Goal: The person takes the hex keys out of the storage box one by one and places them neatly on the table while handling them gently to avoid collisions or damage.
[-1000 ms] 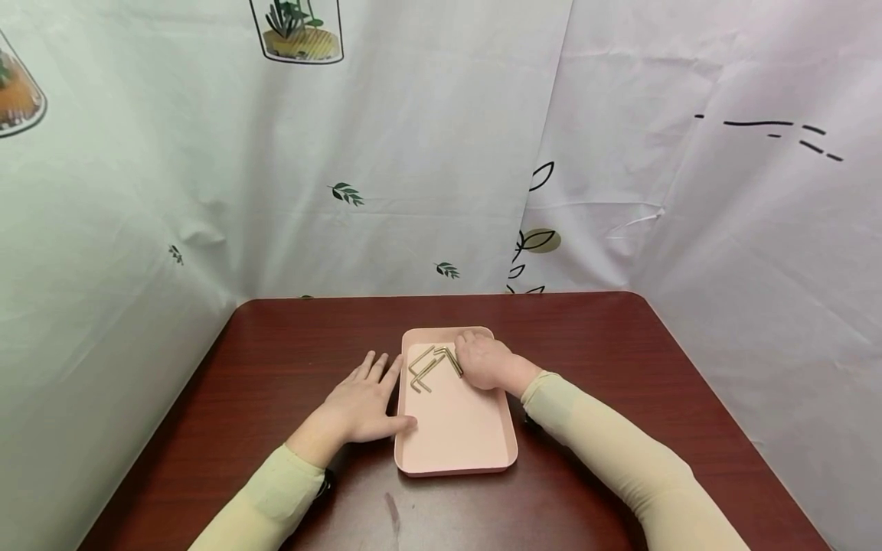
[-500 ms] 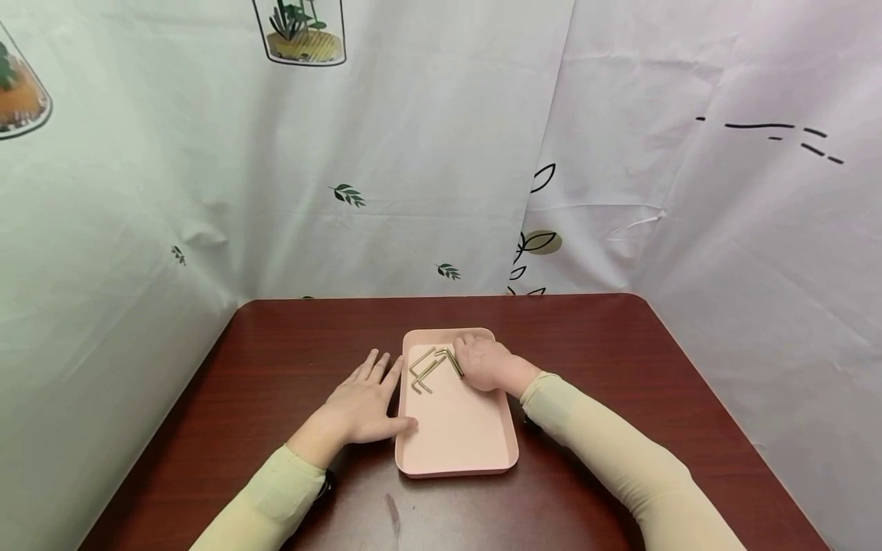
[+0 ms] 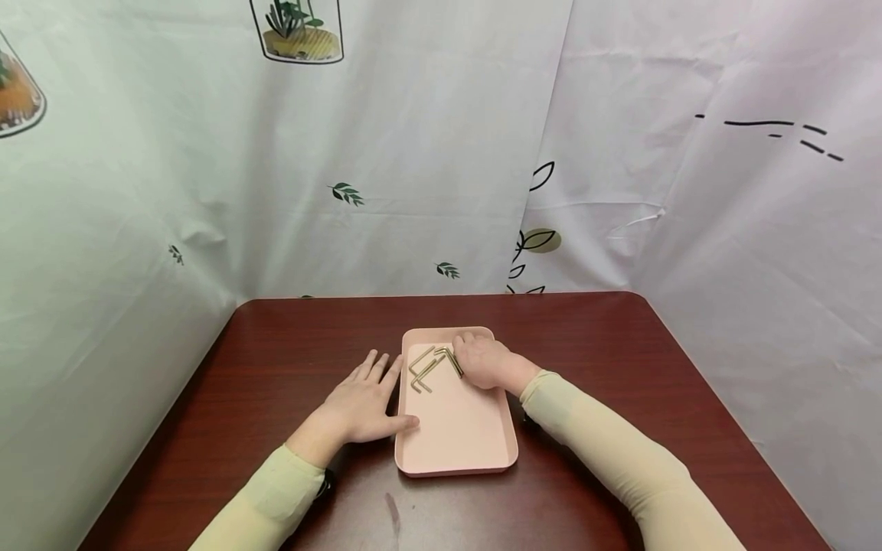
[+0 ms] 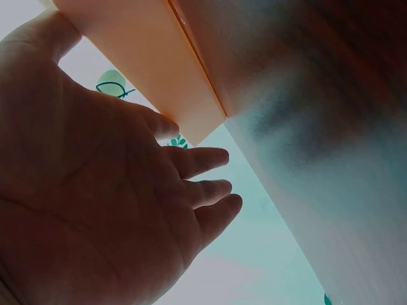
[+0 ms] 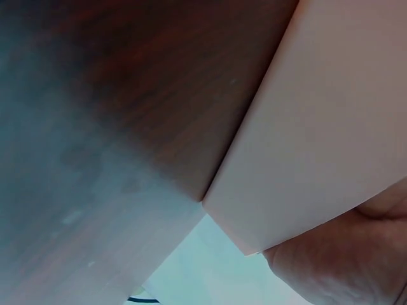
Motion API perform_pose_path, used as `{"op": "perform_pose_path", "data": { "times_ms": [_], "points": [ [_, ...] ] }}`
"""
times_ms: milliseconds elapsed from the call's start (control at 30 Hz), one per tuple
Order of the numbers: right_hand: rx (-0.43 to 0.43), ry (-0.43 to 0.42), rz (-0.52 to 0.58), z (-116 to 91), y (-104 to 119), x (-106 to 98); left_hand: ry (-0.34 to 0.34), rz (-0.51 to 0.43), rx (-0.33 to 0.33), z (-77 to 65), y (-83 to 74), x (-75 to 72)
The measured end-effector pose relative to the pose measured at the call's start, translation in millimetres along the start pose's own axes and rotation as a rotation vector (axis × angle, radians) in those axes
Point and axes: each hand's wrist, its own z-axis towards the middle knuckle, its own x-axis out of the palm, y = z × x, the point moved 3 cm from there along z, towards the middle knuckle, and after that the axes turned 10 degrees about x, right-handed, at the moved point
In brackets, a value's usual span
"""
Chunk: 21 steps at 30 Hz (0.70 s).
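Note:
A pink rectangular tray [image 3: 455,428] lies on the table. Toward its far left part are several gold-coloured, L-shaped rods [image 3: 426,373] that look like hex keys. My left hand [image 3: 358,405] has its fingers spread beside the tray's left wall, and its thumb reaches over the rim; the left wrist view shows the palm [image 4: 95,171] holding nothing. My right hand [image 3: 485,361] reaches over the right wall into the tray's far right part, fingers bent downward, close beside a darker pair of rods [image 3: 451,362]. Its fingertips and whatever lies beneath them are hidden, also in the right wrist view.
The tray stands on a dark red-brown wooden table [image 3: 310,329] with rounded far corners. White printed curtains [image 3: 413,153] hang behind the table and along both sides. In the right wrist view the tray's outer wall [image 5: 305,127] covers most of the hand.

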Motion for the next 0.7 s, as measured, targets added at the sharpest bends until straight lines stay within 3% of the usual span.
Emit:
{"op": "perform_pose_path", "data": {
  "times_ms": [700],
  "points": [
    [0.036, -0.012, 0.099, -2.8, -2.6, -2.3, 0.009, 0.003, -0.002, 1.4, 0.8, 1.9]
  ]
}}
